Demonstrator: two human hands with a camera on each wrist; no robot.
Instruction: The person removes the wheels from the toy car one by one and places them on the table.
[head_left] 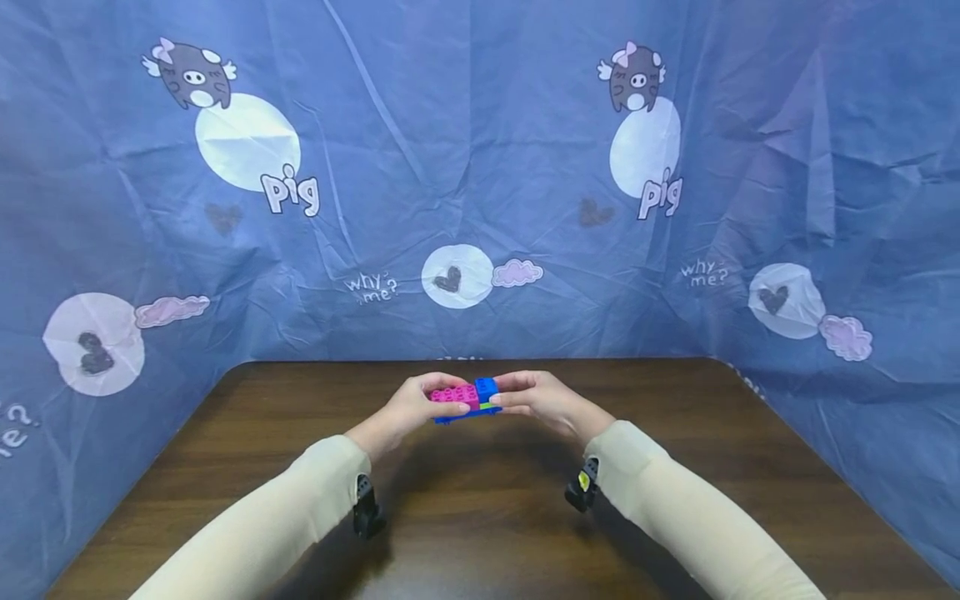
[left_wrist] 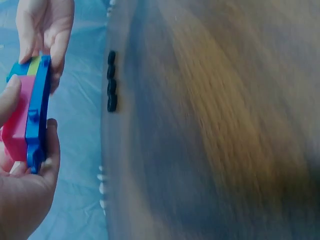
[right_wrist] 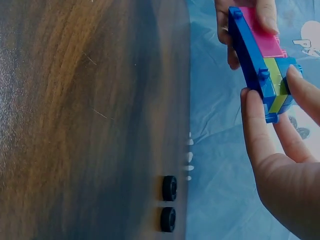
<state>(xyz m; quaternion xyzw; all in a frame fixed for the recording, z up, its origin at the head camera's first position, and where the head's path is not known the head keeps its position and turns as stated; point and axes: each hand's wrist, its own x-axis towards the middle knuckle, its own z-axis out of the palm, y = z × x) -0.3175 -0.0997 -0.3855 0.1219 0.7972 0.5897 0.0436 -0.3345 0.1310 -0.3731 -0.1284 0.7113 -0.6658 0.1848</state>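
Held above the table is a toy car made of building bricks. Its long blue base has small side pegs and no wheels on the side seen. A pink brick with studs covers one end; a lime-green brick with a blue brick on top stands at the other. My left hand grips the pink end, its thumb along the brick's side. With thumb and fingers my right hand pinches the blue-brick end. Several black wheels stand in a row near the table's far edge in the left wrist view.
Two black wheels, the nearer one and another beside it, show near the edge in the right wrist view. The brown wooden table ends at a blue printed cloth that hangs behind and at both sides.
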